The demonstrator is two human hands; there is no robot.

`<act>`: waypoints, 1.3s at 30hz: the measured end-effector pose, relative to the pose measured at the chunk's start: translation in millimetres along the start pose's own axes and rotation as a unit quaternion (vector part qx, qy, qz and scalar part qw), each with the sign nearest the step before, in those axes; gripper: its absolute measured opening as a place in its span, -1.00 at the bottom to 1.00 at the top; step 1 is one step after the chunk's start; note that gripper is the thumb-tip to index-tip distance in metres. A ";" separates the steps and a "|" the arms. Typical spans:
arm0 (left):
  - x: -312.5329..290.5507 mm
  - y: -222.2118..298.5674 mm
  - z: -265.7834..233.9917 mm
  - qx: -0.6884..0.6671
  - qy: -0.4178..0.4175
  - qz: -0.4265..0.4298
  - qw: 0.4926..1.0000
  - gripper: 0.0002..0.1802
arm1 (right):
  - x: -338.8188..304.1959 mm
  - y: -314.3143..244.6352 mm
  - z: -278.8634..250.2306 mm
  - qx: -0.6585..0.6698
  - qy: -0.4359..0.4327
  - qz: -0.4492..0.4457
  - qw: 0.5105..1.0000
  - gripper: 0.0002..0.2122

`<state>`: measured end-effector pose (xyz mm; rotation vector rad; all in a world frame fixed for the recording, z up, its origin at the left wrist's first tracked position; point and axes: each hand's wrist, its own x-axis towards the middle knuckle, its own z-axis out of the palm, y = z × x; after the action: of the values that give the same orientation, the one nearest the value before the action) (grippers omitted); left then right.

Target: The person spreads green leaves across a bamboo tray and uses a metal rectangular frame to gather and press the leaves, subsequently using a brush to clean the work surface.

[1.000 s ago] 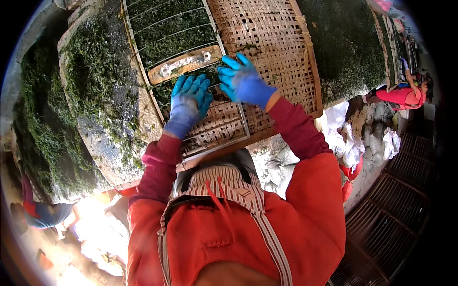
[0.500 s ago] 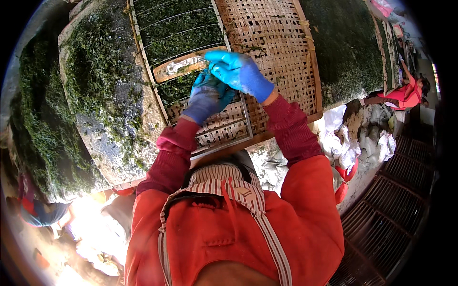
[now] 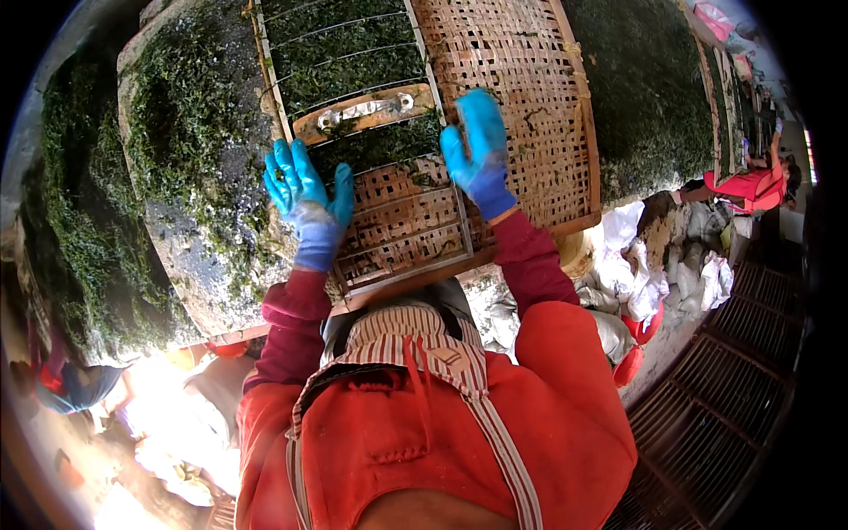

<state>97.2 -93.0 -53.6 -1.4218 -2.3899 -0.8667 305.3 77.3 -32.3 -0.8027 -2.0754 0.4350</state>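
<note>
A narrow frame with thin crossbars (image 3: 464, 230) lies on a woven bamboo tray (image 3: 548, 132). Damp green leafy strands (image 3: 344, 66) fill its far part. Across the frame rests a wooden scraper-like piece (image 3: 367, 113) with a shiny metal strip on it; neither hand holds it. My left hand (image 3: 309, 190), in a blue glove, is at the frame's left rail, fingers spread and thumb apart. My right hand (image 3: 480, 146), gloved alike, is over the tray beside the right rail, fingers extended. Whether either palm touches a rail cannot be made out.
More green strands cover a stone-like slab (image 3: 203, 124) on the left and a dark surface (image 3: 632, 97) on the right. White sacks (image 3: 623, 256) lie below the tray's right corner. Another person in red (image 3: 751, 185) is at far right, near a slatted rack (image 3: 715, 380).
My hands were together over the near side of the wooden piece. They have parted, the left to the left rail and the right past the right rail.
</note>
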 end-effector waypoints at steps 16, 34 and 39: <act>-4.4 -19.4 -14.3 0.075 -0.127 0.115 0.982 -0.28 | 20.6 20.5 29.3 -0.097 -0.181 -0.184 0.961 -0.06; -7.7 -29.8 -21.9 0.053 0.026 -0.029 0.998 -0.34 | 9.8 39.8 -9.9 -0.118 -0.250 -0.247 0.929 -0.57; -11.9 -0.6 10.9 -0.112 -0.048 -0.201 0.972 -0.26 | 9.3 29.2 11.7 -0.100 -0.211 -0.210 0.949 -0.19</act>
<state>103.7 -95.3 -68.2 -1.0808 -2.7824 -1.2211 303.0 104.9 -49.9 -0.3752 -2.6427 0.1668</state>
